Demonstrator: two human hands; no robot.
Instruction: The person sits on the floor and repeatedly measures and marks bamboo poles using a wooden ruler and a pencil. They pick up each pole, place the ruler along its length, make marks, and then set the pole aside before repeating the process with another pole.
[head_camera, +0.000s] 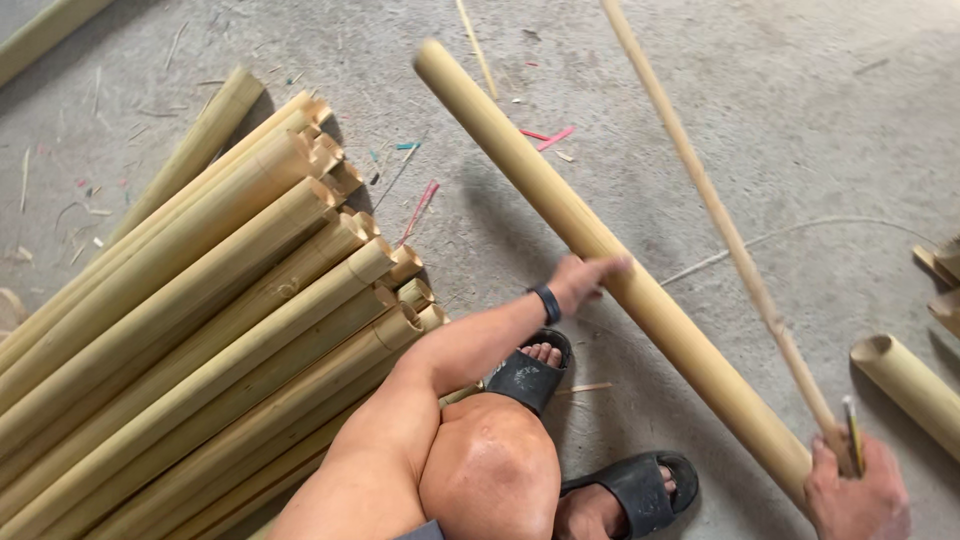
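Head view. The left hand (583, 279) is extended forward with fingers loosely spread, not closed on anything, resting against the upper side of a long bamboo pole (610, 270). The pole lies diagonally across the concrete floor (800, 110), its far end pointing up-left and its near end at the lower right, beside the right hand (856, 492). A dark wristband (547, 304) sits on the left wrist.

The right hand is closed around a thin stick (720, 225) that rises steeply up-left and leaves the frame at the top; a pencil-like item (853, 432) is clamped in the same grip (its exact kind cannot be told).

A stack of bamboo poles (200, 340) lies left of the person, cut ends facing the centre. The person's bent knee (490, 475) and two dark sandals (528, 375) occupy the lower centre. A short bamboo section (910, 385) lies at the right edge, apart from the pole. Slivers and coloured scraps (545, 137) are scattered on the floor.
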